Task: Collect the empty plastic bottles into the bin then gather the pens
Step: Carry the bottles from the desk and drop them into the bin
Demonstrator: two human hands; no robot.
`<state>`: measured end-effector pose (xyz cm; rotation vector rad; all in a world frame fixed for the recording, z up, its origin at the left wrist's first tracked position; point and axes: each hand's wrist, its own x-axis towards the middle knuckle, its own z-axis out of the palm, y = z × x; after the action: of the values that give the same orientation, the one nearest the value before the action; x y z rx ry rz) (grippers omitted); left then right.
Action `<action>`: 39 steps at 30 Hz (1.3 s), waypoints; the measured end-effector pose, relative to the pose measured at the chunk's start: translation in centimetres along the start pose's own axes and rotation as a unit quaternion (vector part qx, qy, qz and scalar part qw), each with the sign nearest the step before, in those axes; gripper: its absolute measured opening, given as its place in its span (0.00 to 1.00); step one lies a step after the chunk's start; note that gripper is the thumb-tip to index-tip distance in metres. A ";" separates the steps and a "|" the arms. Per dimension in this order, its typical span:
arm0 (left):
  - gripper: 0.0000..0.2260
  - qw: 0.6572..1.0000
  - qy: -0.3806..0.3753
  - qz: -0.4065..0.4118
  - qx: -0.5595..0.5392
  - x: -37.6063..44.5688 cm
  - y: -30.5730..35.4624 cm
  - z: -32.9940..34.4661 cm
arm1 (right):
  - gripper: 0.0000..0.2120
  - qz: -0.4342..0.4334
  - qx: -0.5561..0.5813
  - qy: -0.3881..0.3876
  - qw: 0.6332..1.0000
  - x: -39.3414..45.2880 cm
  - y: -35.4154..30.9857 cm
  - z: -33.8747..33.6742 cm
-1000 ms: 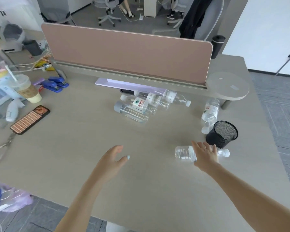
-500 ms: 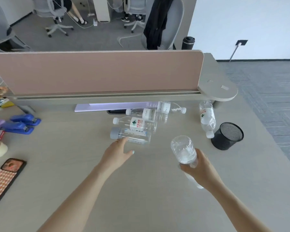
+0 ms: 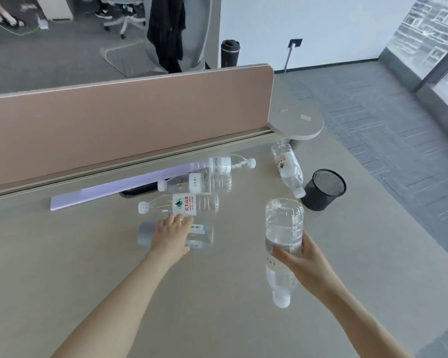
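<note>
Clear plastic bottle (image 3: 284, 223) up off the desk (image 3: 62, 267), base skyward, white cap hanging down, and the right hand (image 3: 299, 257) has its fingers curled round the middle. Just beyond sits the black mesh bin (image 3: 323, 189), mouth tipped toward the camera, close to the desk's right edge with grey carpet (image 3: 386, 140) past it. One bottle (image 3: 287, 167) lies against the bin's left side, cap almost touching. Over to the left hand (image 3: 172, 232), laid on the grey-capped bottle (image 3: 189, 236), fingers bent over its top; whether it truly grips I cannot tell. Behind that, three more bottles (image 3: 189, 204) lie stacked toward the pink partition (image 3: 114, 120). Wide bare desk on the near side of both arms.
</note>
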<state>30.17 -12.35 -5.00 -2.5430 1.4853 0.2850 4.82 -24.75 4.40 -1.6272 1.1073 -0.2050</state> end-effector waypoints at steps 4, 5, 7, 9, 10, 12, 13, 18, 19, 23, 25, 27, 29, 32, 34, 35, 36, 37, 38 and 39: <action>0.32 0.998 -0.012 0.001 0.058 -0.1 0.1 1.0 | 0.17 0.006 0.001 0.005 1.000 -0.3 0.1 1.0; 0.32 0.998 -0.010 0.003 0.065 -0.1 0.1 1.0 | 0.17 0.006 -0.001 0.006 1.000 -0.5 0.0 1.0; 0.30 0.999 -0.009 0.001 0.053 -0.3 0.5 0.8 | 0.17 0.004 0.001 0.010 1.000 -0.7 -0.1 1.0; 0.29 1.000 -0.001 -0.019 -0.011 -0.7 1.4 -0.2 | 0.18 -0.002 0.013 0.016 1.000 -1.0 -0.1 0.5; 0.30 0.997 0.010 -0.036 -0.061 -0.9 1.9 -0.9 | 0.19 -0.006 0.019 0.019 1.000 -1.1 -0.1 0.2; 0.33 0.981 0.040 -0.074 -0.177 -1.6 3.2 -2.5 | 0.21 -0.011 0.029 0.030 0.999 -1.5 0.0 -0.7; 0.32 0.966 0.059 -0.086 -0.236 -2.1 3.9 -3.3 | 0.21 -0.013 0.036 0.036 0.999 -1.8 0.2 -1.2; 0.24 0.839 0.101 -0.082 -0.528 -4.3 8.0 -7.1 | 0.23 -0.024 0.078 0.077 0.994 -4.1 1.2 -5.5; 0.23 0.819 0.100 -0.066 -0.561 -4.6 9.2 -8.1 | 0.22 -0.029 0.083 0.090 0.992 -4.7 1.4 -6.5; 0.21 0.772 0.104 0.010 -0.627 -6.2 15.2 -12.2 | 0.18 -0.055 0.102 0.139 0.983 -7.5 2.0 -10.8; 0.20 0.761 0.111 0.035 -0.638 -7.3 18.5 -13.8 | 0.18 -0.071 0.109 0.163 0.978 -9.1 2.5 -13.2; 0.17 0.751 0.115 0.054 -0.648 -8.4 21.5 -15.1 | 0.18 -0.080 0.113 0.185 0.973 -10.8 3.0 -15.5; 0.16 0.746 0.115 0.072 -0.653 -9.6 24.8 -16.4 | 0.17 -0.095 0.123 0.212 0.965 -12.9 3.7 -18.3; 0.16 0.736 0.103 0.106 -0.660 -10.9 29.7 -18.3 | 0.16 -0.110 0.139 0.262 0.949 -16.1 4.9 -22.3; 0.15 0.736 0.098 0.126 -0.657 -11.5 33.0 -19.5 | 0.17 -0.115 0.141 0.291 0.939 -18.1 5.9 -25.0; 0.15 0.738 0.099 0.136 -0.653 -11.9 34.8 -20.1 | 0.18 -0.118 0.141 0.303 0.935 -19.1 6.5 -26.3; 0.14 0.741 0.102 0.146 -0.648 -12.2 36.4 -20.5 | 0.18 -0.122 0.142 0.312 0.931 -20.1 7.1 -27.7; 0.14 0.742 0.106 0.158 -0.643 -12.6 38.2 -20.9 | 0.18 -0.126 0.145 0.321 0.927 -21.1 7.6 -29.0; 0.13 0.742 0.109 0.170 -0.640 -12.9 39.9 -21.2 | 0.18 -0.130 0.146 0.332 0.923 -22.1 8.2 -30.5; 0.12 0.741 0.111 0.181 -0.637 -13.3 41.6 -21.5 | 0.19 -0.135 0.145 0.343 0.918 -23.0 8.8 -31.9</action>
<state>-10.95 -26.75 16.65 -3.1583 2.4486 1.6059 -32.80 -28.90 18.34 -1.4568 1.2775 -1.1407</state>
